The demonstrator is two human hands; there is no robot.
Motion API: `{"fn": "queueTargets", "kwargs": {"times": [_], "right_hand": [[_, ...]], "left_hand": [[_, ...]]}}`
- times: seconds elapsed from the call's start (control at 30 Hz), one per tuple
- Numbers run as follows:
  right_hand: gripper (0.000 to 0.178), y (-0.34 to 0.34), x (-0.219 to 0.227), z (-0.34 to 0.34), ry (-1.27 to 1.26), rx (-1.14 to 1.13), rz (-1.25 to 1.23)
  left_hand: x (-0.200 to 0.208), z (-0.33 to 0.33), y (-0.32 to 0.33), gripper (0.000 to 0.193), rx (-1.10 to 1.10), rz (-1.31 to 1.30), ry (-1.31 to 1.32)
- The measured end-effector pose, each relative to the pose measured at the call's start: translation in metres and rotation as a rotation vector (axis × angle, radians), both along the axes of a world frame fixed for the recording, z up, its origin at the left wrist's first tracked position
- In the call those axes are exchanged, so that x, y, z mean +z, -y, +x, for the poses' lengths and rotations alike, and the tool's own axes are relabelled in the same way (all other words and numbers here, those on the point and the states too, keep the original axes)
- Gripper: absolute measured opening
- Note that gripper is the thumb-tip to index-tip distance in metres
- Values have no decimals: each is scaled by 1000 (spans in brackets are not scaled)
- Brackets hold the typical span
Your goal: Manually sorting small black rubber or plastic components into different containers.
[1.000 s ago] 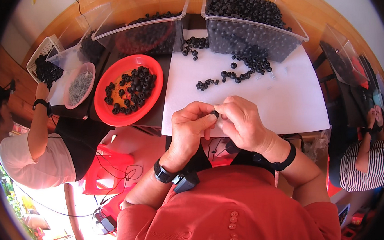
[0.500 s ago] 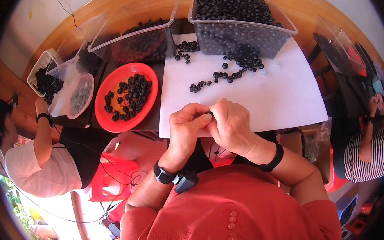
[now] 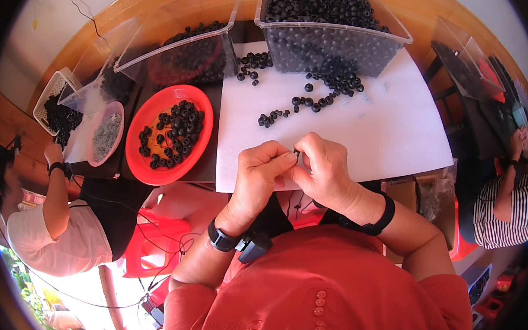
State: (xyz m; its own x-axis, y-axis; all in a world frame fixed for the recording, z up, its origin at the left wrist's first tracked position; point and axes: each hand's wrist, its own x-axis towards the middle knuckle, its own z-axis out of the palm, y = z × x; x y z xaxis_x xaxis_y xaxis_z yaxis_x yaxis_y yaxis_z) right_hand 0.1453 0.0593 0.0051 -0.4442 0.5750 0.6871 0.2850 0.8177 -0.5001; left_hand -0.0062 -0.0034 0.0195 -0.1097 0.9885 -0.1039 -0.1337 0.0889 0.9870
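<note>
One red plate (image 3: 140, 163) of black rings sits left; two clear bins (image 3: 335, 39) stand far. Left hand (image 3: 259, 177) and right hand (image 3: 325, 173) meet at the white sheet's (image 3: 382, 127) near edge, fingertips pinched together on one small black ring (image 3: 296, 154) (mostly hidden). Bare sheet lies right.
</note>
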Motion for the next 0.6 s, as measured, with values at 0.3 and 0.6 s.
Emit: {"fn": "queueTargets", "kwargs": {"times": [0.3,0.6], "right_hand": [[34,-3,5,-6,4,71,58],[32,-5,-4,-8,-53,62,76]], "left_hand": [[3,0,3,10,1,29,37],[-1,1,4,11,22,22,21]]}}
